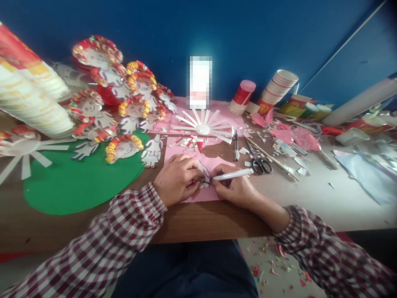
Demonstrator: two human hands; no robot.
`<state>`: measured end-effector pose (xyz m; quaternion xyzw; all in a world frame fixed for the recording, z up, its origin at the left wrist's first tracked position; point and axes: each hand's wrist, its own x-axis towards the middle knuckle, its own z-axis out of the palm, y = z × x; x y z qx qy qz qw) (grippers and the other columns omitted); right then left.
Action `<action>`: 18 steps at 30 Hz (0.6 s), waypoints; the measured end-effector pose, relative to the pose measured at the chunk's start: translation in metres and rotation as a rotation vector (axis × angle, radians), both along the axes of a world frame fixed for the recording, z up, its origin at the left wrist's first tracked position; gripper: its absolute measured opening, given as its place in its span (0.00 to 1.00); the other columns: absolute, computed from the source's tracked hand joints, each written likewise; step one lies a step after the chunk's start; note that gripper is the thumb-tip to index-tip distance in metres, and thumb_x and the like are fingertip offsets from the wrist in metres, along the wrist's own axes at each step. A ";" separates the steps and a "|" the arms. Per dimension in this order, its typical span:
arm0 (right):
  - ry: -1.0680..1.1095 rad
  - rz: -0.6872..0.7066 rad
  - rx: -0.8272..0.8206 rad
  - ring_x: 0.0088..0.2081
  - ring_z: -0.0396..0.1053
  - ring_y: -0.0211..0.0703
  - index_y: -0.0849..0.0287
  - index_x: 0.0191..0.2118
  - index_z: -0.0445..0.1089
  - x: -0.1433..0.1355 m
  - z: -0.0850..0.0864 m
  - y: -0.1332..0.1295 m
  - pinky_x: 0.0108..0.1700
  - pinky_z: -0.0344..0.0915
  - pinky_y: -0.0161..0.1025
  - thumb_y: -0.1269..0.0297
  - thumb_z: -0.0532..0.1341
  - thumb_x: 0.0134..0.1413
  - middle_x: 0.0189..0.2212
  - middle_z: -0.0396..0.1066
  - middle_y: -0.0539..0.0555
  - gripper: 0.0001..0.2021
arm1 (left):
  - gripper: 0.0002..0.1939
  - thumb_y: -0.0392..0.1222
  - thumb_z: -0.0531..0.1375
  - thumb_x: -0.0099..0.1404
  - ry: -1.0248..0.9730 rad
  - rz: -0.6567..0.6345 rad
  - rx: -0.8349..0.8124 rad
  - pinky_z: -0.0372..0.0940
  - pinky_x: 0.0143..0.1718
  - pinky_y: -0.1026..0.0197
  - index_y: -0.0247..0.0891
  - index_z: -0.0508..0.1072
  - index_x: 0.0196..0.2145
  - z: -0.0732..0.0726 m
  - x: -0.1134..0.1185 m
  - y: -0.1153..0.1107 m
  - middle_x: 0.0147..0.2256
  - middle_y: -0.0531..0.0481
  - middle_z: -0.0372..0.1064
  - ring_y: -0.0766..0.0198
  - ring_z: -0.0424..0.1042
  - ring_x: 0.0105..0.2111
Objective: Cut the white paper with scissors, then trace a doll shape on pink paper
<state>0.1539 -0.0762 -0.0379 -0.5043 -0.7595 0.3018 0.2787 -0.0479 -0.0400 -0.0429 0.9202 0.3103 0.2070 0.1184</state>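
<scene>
My right hand (233, 187) grips a white marker pen (234, 174), its tip down at a small white paper cutout (204, 169) with purple outlines. The cutout lies on a pink sheet (176, 155) near the table's front edge. Curled fingers of my left hand (178, 179) hold that cutout from the left side and cover part of it. Just left of this hand lies another white paper figure (152, 151), outlined in purple. Beyond both hands is a white paper cup cut into spread strips (203, 129).
Several paper dolls with red and yellow curls (136, 103) crowd the left, by a green sheet (83, 182) and stacked paper cups (27, 95). Black scissors (262, 165), a dark pen (236, 147), a wooden stick (273, 159) and paper scraps lie right. A lit, blurred-out screen (200, 78) stands behind.
</scene>
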 end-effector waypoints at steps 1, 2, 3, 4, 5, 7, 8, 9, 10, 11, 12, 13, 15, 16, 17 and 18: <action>0.001 0.001 -0.005 0.22 0.59 0.32 0.61 0.31 0.66 0.000 0.000 0.000 0.25 0.56 0.30 0.72 0.58 0.46 0.22 0.65 0.47 0.03 | 0.09 0.40 0.57 0.59 -0.001 0.000 0.002 0.57 0.45 0.52 0.43 0.75 0.37 0.000 0.000 0.000 0.36 0.49 0.69 0.57 0.63 0.40; 0.004 -0.002 -0.010 0.22 0.58 0.32 0.61 0.31 0.66 0.000 0.000 0.000 0.24 0.56 0.30 0.72 0.58 0.46 0.22 0.65 0.47 0.03 | 0.09 0.40 0.57 0.59 -0.002 0.000 0.003 0.57 0.45 0.52 0.43 0.75 0.37 0.000 0.000 0.000 0.36 0.49 0.69 0.57 0.63 0.40; 0.010 -0.006 -0.016 0.21 0.58 0.32 0.61 0.30 0.66 0.001 -0.001 -0.001 0.24 0.56 0.30 0.72 0.58 0.46 0.22 0.65 0.47 0.03 | 0.09 0.40 0.57 0.59 -0.004 -0.001 0.005 0.57 0.45 0.52 0.43 0.75 0.37 0.000 0.000 0.000 0.36 0.49 0.69 0.57 0.63 0.40; 0.020 -0.013 -0.021 0.21 0.58 0.32 0.61 0.31 0.66 0.001 -0.001 -0.001 0.24 0.56 0.30 0.72 0.58 0.46 0.21 0.64 0.47 0.03 | 0.09 0.41 0.57 0.60 -0.005 -0.002 0.006 0.57 0.45 0.52 0.43 0.75 0.37 -0.001 0.000 0.000 0.36 0.49 0.69 0.57 0.63 0.40; 0.034 -0.019 -0.024 0.21 0.58 0.31 0.61 0.31 0.66 0.001 -0.001 -0.001 0.23 0.55 0.30 0.72 0.58 0.47 0.22 0.64 0.47 0.03 | 0.09 0.41 0.57 0.60 -0.005 -0.002 0.006 0.57 0.45 0.52 0.43 0.75 0.37 -0.001 0.000 0.000 0.37 0.49 0.69 0.57 0.63 0.41; 0.060 -0.026 -0.023 0.21 0.57 0.31 0.61 0.31 0.66 0.000 -0.001 -0.001 0.23 0.55 0.29 0.72 0.58 0.47 0.22 0.64 0.47 0.02 | 0.09 0.41 0.57 0.60 -0.004 -0.001 0.006 0.56 0.46 0.52 0.43 0.75 0.37 -0.001 0.000 0.000 0.37 0.49 0.69 0.57 0.63 0.41; 0.063 -0.025 -0.021 0.21 0.58 0.31 0.61 0.31 0.66 0.000 0.000 -0.001 0.23 0.55 0.29 0.71 0.58 0.48 0.22 0.64 0.47 0.02 | 0.09 0.41 0.57 0.60 -0.002 -0.001 0.005 0.56 0.46 0.51 0.43 0.75 0.37 -0.001 0.000 0.000 0.37 0.49 0.69 0.57 0.63 0.41; 0.062 -0.023 -0.019 0.22 0.58 0.31 0.61 0.31 0.66 0.000 0.000 -0.001 0.23 0.55 0.29 0.71 0.58 0.48 0.22 0.64 0.47 0.02 | 0.09 0.41 0.56 0.60 -0.001 0.000 0.004 0.56 0.46 0.51 0.43 0.75 0.38 -0.001 0.000 0.000 0.37 0.49 0.69 0.57 0.63 0.41; 0.055 -0.020 -0.016 0.22 0.58 0.32 0.61 0.30 0.66 -0.001 0.000 -0.001 0.23 0.56 0.29 0.71 0.58 0.48 0.22 0.64 0.47 0.02 | 0.09 0.41 0.57 0.60 0.001 0.000 0.002 0.56 0.46 0.52 0.43 0.75 0.38 -0.001 0.000 0.000 0.37 0.49 0.69 0.57 0.63 0.41; 0.045 -0.017 -0.013 0.22 0.58 0.32 0.61 0.30 0.66 -0.001 0.001 0.000 0.24 0.56 0.30 0.71 0.58 0.48 0.22 0.64 0.47 0.02 | 0.09 0.41 0.57 0.60 0.003 0.001 0.002 0.56 0.46 0.52 0.43 0.75 0.38 0.000 0.000 0.000 0.37 0.49 0.69 0.57 0.63 0.42; 0.035 -0.014 -0.011 0.22 0.58 0.32 0.61 0.30 0.66 -0.001 0.001 0.000 0.24 0.56 0.30 0.71 0.58 0.48 0.22 0.64 0.47 0.02 | 0.09 0.41 0.57 0.60 0.005 0.000 0.001 0.56 0.46 0.52 0.43 0.75 0.38 0.000 0.000 0.000 0.37 0.49 0.69 0.57 0.63 0.42; 0.027 -0.012 -0.010 0.22 0.58 0.32 0.61 0.30 0.66 -0.001 0.001 0.000 0.25 0.56 0.30 0.70 0.58 0.48 0.22 0.64 0.47 0.02 | 0.09 0.41 0.57 0.60 0.007 0.000 0.000 0.56 0.46 0.52 0.43 0.75 0.38 0.000 0.000 0.000 0.37 0.49 0.69 0.57 0.63 0.42; 0.016 -0.010 -0.008 0.22 0.58 0.32 0.61 0.31 0.66 -0.001 0.002 0.000 0.25 0.56 0.30 0.70 0.58 0.48 0.22 0.64 0.47 0.02 | 0.09 0.41 0.57 0.60 0.009 0.000 0.000 0.57 0.45 0.52 0.43 0.75 0.38 0.000 0.000 0.000 0.37 0.49 0.69 0.57 0.63 0.41; 0.012 -0.010 -0.010 0.21 0.58 0.32 0.61 0.31 0.67 0.000 0.002 0.000 0.25 0.56 0.30 0.70 0.58 0.47 0.21 0.64 0.47 0.02 | 0.09 0.41 0.57 0.60 0.011 -0.001 -0.001 0.57 0.45 0.52 0.43 0.75 0.38 0.000 0.000 0.000 0.37 0.49 0.69 0.57 0.63 0.41; 0.010 -0.009 -0.012 0.21 0.58 0.32 0.61 0.31 0.67 0.000 0.002 0.000 0.25 0.56 0.30 0.70 0.58 0.47 0.21 0.64 0.47 0.03 | 0.09 0.41 0.57 0.60 0.012 -0.001 -0.002 0.57 0.45 0.52 0.43 0.75 0.38 0.000 0.000 0.000 0.36 0.50 0.69 0.57 0.63 0.41; 0.008 -0.009 -0.016 0.21 0.58 0.32 0.61 0.31 0.66 0.000 0.002 -0.001 0.25 0.56 0.30 0.70 0.58 0.47 0.21 0.64 0.47 0.02 | 0.09 0.41 0.58 0.59 0.013 0.000 -0.003 0.57 0.45 0.52 0.43 0.75 0.37 0.000 0.000 0.000 0.36 0.50 0.68 0.57 0.63 0.41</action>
